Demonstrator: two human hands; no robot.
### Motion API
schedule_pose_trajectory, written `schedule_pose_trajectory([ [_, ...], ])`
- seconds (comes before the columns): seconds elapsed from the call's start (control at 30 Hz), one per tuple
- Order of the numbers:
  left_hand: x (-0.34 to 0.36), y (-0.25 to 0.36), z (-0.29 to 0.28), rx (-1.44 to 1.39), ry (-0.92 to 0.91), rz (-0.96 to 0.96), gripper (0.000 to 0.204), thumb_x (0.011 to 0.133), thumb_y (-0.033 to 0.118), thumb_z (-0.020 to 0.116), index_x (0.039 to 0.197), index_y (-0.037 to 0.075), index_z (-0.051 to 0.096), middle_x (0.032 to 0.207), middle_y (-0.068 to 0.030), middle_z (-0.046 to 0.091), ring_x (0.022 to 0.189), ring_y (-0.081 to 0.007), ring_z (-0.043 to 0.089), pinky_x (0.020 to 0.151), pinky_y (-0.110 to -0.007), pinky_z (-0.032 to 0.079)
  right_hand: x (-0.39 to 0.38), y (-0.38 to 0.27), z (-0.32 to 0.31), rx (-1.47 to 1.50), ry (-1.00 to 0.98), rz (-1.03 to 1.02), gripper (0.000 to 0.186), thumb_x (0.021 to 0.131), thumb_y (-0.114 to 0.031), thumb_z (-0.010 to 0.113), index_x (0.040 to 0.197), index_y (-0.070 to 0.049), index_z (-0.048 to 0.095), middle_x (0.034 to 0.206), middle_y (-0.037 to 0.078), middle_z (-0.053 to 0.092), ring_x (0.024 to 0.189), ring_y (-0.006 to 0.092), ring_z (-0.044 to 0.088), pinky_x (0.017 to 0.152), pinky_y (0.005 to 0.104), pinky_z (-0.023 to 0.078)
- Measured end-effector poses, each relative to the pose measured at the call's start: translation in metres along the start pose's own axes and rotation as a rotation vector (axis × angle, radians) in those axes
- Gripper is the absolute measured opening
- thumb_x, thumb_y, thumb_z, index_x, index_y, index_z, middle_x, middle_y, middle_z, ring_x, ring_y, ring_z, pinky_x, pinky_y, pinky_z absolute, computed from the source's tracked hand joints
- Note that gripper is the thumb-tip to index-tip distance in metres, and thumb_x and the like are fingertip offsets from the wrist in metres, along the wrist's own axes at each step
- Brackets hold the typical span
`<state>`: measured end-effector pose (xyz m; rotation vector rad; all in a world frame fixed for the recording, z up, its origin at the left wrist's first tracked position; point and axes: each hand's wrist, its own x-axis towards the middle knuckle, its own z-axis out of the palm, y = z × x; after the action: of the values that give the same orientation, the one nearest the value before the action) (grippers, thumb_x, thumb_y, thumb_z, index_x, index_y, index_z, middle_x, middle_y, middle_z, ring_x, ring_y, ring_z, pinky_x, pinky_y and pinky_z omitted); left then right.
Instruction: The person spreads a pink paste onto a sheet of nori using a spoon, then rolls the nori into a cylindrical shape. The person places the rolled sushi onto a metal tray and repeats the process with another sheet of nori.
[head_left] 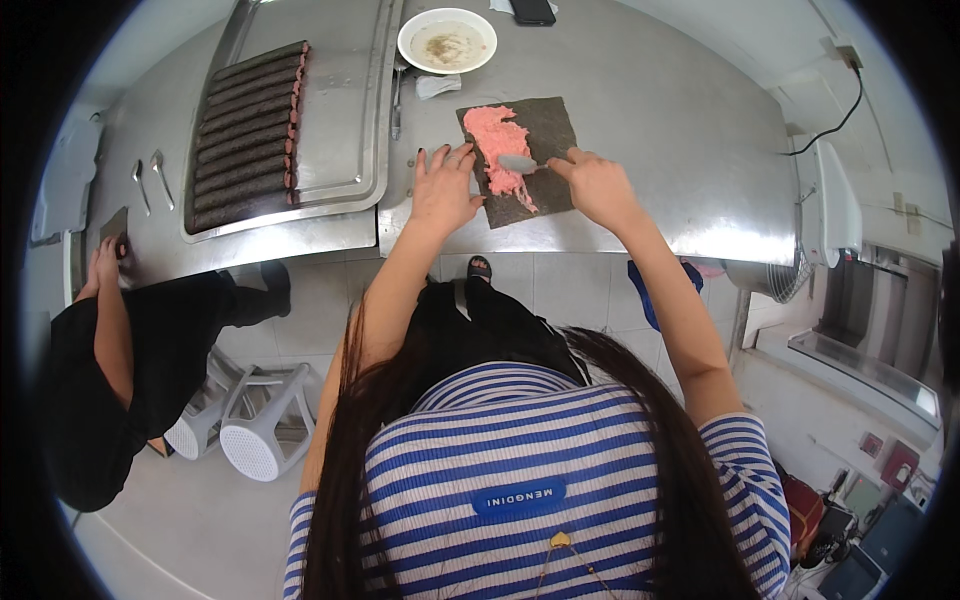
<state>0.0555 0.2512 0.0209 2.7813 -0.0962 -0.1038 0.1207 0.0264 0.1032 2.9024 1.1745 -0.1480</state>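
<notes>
A dark seaweed sheet (550, 125) lies flat on the steel table in front of me. Pink minced paste (495, 130) is smeared unevenly down its left and middle part. My right hand (598, 188) grips the handle of a metal spoon (517, 163), whose bowl rests against the paste. Over the sheet's left edge, my left hand (443, 190) has its fingers spread, the tips touching the edge. To the left, a large metal tray (345, 120) holds a row of several seaweed rolls (245, 130) with pink paste showing at their right ends.
Behind the sheet stands a white bowl (447, 41) of cloudy liquid, with a crumpled white wipe (438, 86) beside it. Two spoons (150, 182) lie left of the tray. A co-worker in black (120, 370) works at the far left, near white stools (262, 425). A phone (533, 11) lies at the back.
</notes>
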Motion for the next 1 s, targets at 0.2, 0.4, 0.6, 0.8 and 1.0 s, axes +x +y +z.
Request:
schedule_pose_trajectory([
  [0.2, 0.001, -0.002, 0.002, -0.009, 0.012, 0.023, 0.069, 0.071, 0.029, 0.076, 0.131, 0.009, 0.049, 0.142, -0.0013, 0.043, 0.133, -0.0275, 0.037, 0.112, -0.055, 0.022, -0.009, -0.005, 0.002, -0.019, -0.101, 0.008, 0.036, 0.077, -0.003, 0.053, 0.110, -0.013, 0.066, 0.090, 0.011, 0.061, 0.079, 0.0285, 0.066, 0.068, 0.0400, 0.053],
  [0.4, 0.002, 0.000, -0.001, -0.011, 0.008, 0.022, 0.070, 0.071, 0.029, 0.076, 0.132, 0.009, 0.049, 0.142, -0.0018, 0.044, 0.133, -0.0278, 0.037, 0.112, -0.056, 0.022, -0.032, -0.018, 0.010, -0.036, -0.119, 0.002, 0.034, 0.078, -0.004, 0.053, 0.110, -0.011, 0.065, 0.091, 0.011, 0.061, 0.081, 0.0286, 0.066, 0.068, 0.0385, 0.053],
  [0.6, 0.003, 0.000, -0.002, 0.006, -0.002, 0.014, 0.070, 0.071, 0.029, 0.076, 0.132, 0.009, 0.048, 0.142, -0.0020, 0.044, 0.133, -0.0276, 0.037, 0.112, -0.056, 0.021, -0.051, -0.015, -0.002, -0.042, -0.123, -0.028, 0.032, 0.078, -0.006, 0.055, 0.108, -0.010, 0.065, 0.093, 0.010, 0.060, 0.087, 0.0256, 0.064, 0.070, 0.0377, 0.053],
  [0.8, 0.004, 0.000, -0.004, 0.014, -0.036, 0.003, 0.072, 0.070, 0.030, 0.076, 0.132, 0.008, 0.048, 0.142, -0.0028, 0.044, 0.133, -0.0279, 0.037, 0.113, -0.056, 0.020, -0.042, -0.028, -0.030, -0.104, -0.038, -0.020, 0.030, 0.079, -0.009, 0.055, 0.107, -0.011, 0.066, 0.089, 0.007, 0.058, 0.083, 0.0227, 0.063, 0.070, 0.0364, 0.052],
  [1.0, 0.003, 0.000, -0.009, -0.017, -0.048, 0.030, 0.073, 0.069, 0.029, 0.077, 0.133, 0.009, 0.048, 0.143, -0.0022, 0.043, 0.134, -0.0274, 0.037, 0.113, -0.056, 0.019, -0.035, -0.041, 0.003, -0.148, -0.066, -0.072, 0.028, 0.081, -0.013, 0.056, 0.107, -0.012, 0.066, 0.089, 0.006, 0.058, 0.084, 0.0213, 0.063, 0.069, 0.0347, 0.053],
])
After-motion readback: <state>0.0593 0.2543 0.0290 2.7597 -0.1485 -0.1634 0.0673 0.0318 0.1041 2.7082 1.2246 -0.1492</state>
